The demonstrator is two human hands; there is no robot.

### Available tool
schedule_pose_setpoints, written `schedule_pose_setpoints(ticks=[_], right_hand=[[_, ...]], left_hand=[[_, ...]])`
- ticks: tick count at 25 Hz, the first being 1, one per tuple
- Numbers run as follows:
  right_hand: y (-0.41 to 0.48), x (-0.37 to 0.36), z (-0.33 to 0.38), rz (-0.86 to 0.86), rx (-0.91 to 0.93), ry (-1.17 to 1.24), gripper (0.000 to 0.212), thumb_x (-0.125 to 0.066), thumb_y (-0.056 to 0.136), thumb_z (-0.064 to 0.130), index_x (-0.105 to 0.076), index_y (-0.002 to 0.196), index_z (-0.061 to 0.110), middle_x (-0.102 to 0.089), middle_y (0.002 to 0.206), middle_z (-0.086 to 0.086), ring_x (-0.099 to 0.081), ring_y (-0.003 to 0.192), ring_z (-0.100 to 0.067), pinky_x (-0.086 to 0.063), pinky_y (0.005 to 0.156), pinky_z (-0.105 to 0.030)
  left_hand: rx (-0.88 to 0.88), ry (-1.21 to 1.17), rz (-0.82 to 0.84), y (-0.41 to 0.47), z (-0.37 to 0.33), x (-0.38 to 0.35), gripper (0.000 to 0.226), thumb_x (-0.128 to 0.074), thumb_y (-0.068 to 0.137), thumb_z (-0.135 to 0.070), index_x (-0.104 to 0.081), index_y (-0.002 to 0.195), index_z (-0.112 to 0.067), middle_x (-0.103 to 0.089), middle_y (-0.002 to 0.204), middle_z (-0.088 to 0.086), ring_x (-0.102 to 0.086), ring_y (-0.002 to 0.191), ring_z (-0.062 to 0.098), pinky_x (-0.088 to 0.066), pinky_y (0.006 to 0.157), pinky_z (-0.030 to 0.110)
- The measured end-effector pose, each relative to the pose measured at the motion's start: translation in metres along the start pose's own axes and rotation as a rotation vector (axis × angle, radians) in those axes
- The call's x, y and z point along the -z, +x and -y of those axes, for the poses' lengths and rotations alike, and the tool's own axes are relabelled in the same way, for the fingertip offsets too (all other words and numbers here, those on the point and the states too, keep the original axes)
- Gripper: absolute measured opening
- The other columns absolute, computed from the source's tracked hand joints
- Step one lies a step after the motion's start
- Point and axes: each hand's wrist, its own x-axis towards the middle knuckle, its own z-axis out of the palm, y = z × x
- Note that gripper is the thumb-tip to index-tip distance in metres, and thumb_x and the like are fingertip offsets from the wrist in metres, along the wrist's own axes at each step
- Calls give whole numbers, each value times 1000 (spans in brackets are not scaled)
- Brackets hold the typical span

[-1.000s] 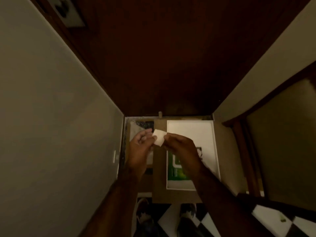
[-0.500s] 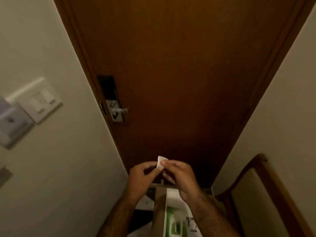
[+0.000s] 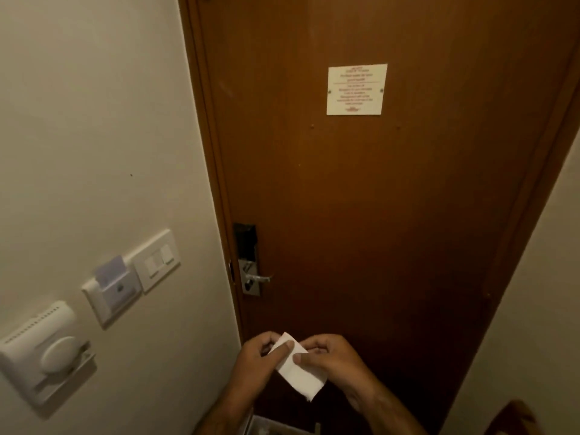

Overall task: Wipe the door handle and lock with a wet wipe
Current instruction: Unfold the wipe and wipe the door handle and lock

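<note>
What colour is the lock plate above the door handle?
Black on the upper lock plate, silver metal lower down around the door handle; the head view shows it.

The door was smooth brown wood with a dull sheen. The handle and lock plate were shiny metal. The wipe looked like soft white matt cloth; the switch was white plastic.

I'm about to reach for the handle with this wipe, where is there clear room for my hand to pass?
Bare door lies right of the handle and between it and the wipe, held in the left hand and right hand. The wall left of the frame is crowded: light switch, key card holder, thermostat.
</note>
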Motion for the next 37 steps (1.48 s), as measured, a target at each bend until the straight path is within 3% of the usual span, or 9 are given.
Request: schedule_pose_setpoints(ticks=[7, 10, 13, 19, 21, 23, 25, 28, 37], right_hand=[[71, -31, 40, -211, 2, 73, 20, -83, 95, 24, -77, 113, 16, -78, 115, -3, -74, 101, -17, -57, 70, -24], [115, -10, 79, -443, 167, -332, 46, -80, 96, 38, -65, 137, 21, -66, 140, 2, -63, 126, -15, -55, 95, -26], [168, 31, 136, -660, 384, -921, 62, -70, 101, 44, -50, 155, 19, -42, 168, -4, -33, 159, -23, -34, 127, -42], [250, 102, 248, -1042, 861, -1636, 80, -53, 103, 53, -29, 167, 13, -13, 178, -19, -14, 165, -37, -21, 130, -61], [273, 115, 262, -1084, 911, -1716, 82, -38, 107, 62, -17, 171, 15, -7, 179, -18, -8, 166, -36, -15, 131, -62], [289, 124, 260, -1143, 957, -1764, 87, -31, 108, 69, -8, 172, 16, -5, 179, -18, -3, 166, -35, -6, 132, -60], [302, 134, 254, -1211, 1010, -1786, 89, -32, 107, 72, -6, 172, 16, -7, 179, -18, 1, 166, -33, 0, 132, -57], [314, 141, 251, -1277, 1073, -1776, 92, -33, 105, 74, -6, 172, 17, -3, 180, -15, 4, 166, -30, 6, 133, -54], [312, 137, 251, -1251, 1155, -1735, 89, -30, 107, 72, -9, 172, 16, -15, 178, -19, -15, 165, -36, -8, 131, -59]], left_hand=[[285, -491, -173, 60, 27, 26, 11, -79, 84, -13, -83, 92, -8, -81, 101, 17, -79, 92, 31, -63, 65, 34], [358, -537, -339, 112, 41, 57, 20, -75, 87, -4, -76, 106, 3, -77, 109, 23, -76, 94, 37, -62, 75, 40], [415, -504, -451, 171, 55, 90, 34, -72, 89, -1, -65, 121, 7, -73, 112, 25, -73, 96, 37, -60, 83, 44], [300, 59, -722, 255, 68, 93, 31, -67, 96, -17, -72, 120, 0, -76, 112, 20, -71, 94, 33, -57, 78, 38], [231, 141, -731, 272, 71, 75, 30, -62, 99, -18, -71, 124, -5, -77, 112, 16, -70, 88, 26, -60, 73, 36], [191, 170, -662, 278, 73, 44, 43, -59, 99, -22, -56, 141, -10, -66, 135, 15, -69, 108, 27, -59, 90, 36], [183, 183, -569, 278, 76, 13, 73, -59, 99, -33, -25, 159, -12, -24, 168, 12, -45, 143, 29, -46, 106, 35], [189, 179, -482, 273, 73, -21, 93, -55, 97, -47, 5, 161, -14, 20, 169, 3, -16, 155, 28, -34, 114, 33], [177, 241, -576, 298, 83, -25, 100, -54, 95, -54, 11, 159, -12, 21, 170, 8, -15, 155, 38, -24, 119, 42]])
